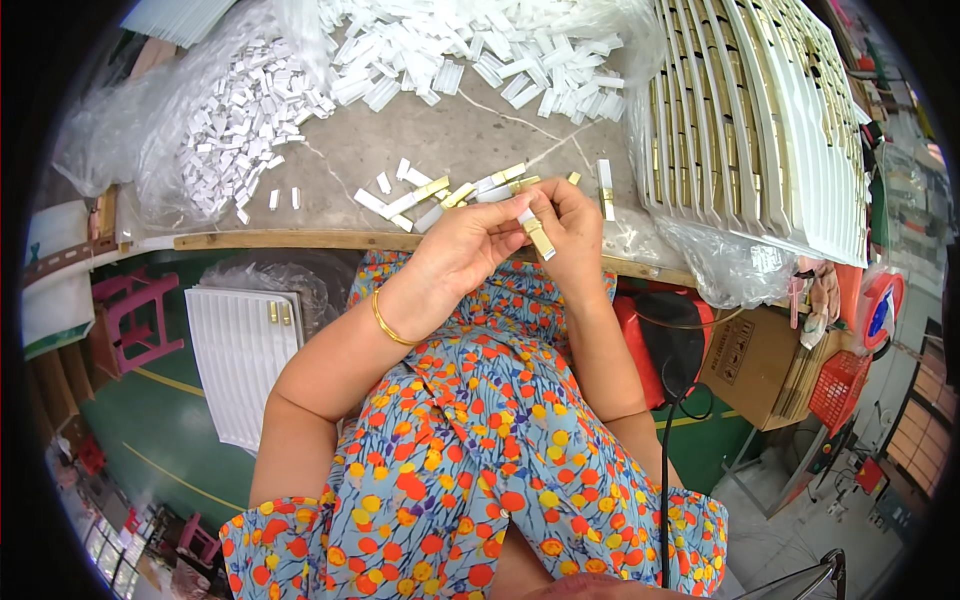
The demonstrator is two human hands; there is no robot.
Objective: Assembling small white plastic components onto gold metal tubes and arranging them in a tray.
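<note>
A small square gold-and-white tube point(541, 240), much like a lipstick case, is held between my hands above the table's near edge. My right hand point(573, 232) is closed around it, with its gold part and white end showing below the fingers. My left hand point(468, 247) is closed too, its thumb and fingertips pinching at the tube's upper end; the exact contact is hidden. Just beyond my hands lie several similar gold-and-white tubes point(429, 190) and white pieces point(370, 201). One white piece point(605, 183) stands apart to the right.
Small white parts point(240, 125) are heaped at the left, clear plastic pieces point(400, 50) at the back. Stacked white trays point(745, 120) filled with gold tubes stand at the right. Below the table are a ridged white tray point(238, 365), a pink stool point(140, 318) and a cardboard box point(760, 360).
</note>
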